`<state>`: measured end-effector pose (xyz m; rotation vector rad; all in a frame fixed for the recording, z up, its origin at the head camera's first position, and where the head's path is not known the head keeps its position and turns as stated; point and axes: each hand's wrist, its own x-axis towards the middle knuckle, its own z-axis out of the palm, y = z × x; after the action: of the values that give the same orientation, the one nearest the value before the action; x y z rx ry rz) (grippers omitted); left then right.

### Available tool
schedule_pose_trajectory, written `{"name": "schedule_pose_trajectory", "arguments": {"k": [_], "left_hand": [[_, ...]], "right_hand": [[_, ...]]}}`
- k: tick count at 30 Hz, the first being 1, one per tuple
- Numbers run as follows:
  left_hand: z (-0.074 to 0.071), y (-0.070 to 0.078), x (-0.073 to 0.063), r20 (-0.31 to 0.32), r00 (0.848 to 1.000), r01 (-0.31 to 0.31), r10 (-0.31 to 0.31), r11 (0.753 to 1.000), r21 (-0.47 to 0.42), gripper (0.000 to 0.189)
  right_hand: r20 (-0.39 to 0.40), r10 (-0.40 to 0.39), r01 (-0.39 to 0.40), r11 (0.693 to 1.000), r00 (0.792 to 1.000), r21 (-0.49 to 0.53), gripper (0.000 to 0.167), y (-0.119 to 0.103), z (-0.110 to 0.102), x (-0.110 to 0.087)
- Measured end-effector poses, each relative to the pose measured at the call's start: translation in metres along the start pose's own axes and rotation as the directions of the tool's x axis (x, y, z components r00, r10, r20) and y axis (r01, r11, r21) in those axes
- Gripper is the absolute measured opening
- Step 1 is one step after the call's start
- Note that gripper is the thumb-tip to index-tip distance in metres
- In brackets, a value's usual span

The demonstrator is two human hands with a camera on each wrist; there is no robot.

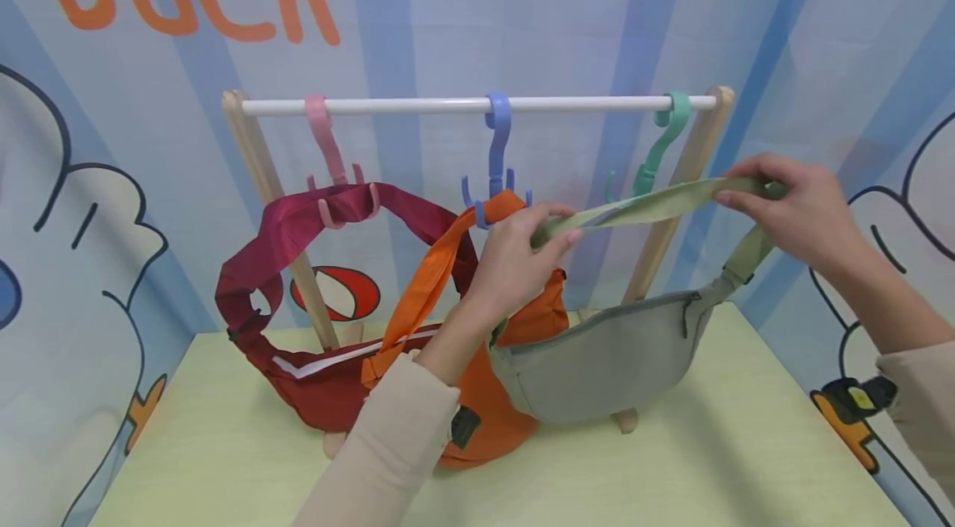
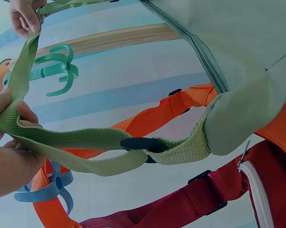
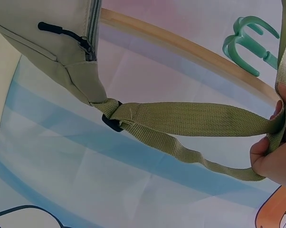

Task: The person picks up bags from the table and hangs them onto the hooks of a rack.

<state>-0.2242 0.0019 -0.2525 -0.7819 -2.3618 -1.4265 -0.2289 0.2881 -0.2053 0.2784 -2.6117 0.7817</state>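
Observation:
Both hands hold the green strap [image 1: 656, 204] of a grey-green sling bag [image 1: 604, 357], stretching it between them. My left hand [image 1: 515, 253] pinches the strap's left part, close in front of the blue hook [image 1: 498, 147]. At the right, my right hand [image 1: 794, 200] grips the strap between thumb and fingers. Below the strap the bag hangs, its zipper along the top edge. The green hook [image 1: 660, 147] on the rail stands behind the strap and carries nothing; in the left wrist view its prongs [image 2: 67, 71] show beyond the strap.
A white rail [image 1: 433, 106] on wooden posts spans the table [image 1: 746, 427]. A dark red bag [image 1: 328, 394] hangs from the pink hook [image 1: 324, 137], an orange bag [image 1: 485, 419] from the blue one. The orange bag partly overlaps the red one. A striped cloth backdrop [image 1: 567, 13] stands behind.

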Motion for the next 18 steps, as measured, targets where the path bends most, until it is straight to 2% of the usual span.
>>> {"name": "schedule_pose_trajectory", "arguments": {"k": [18], "left_hand": [[-0.003, 0.005, 0.011, -0.042, 0.999, 0.015, -0.013, 0.998, 0.059, 0.029]], "right_hand": [[-0.021, 0.035, -0.035, 0.999, 0.999, 0.012, 0.039, -0.004, 0.000, 0.012]]}}
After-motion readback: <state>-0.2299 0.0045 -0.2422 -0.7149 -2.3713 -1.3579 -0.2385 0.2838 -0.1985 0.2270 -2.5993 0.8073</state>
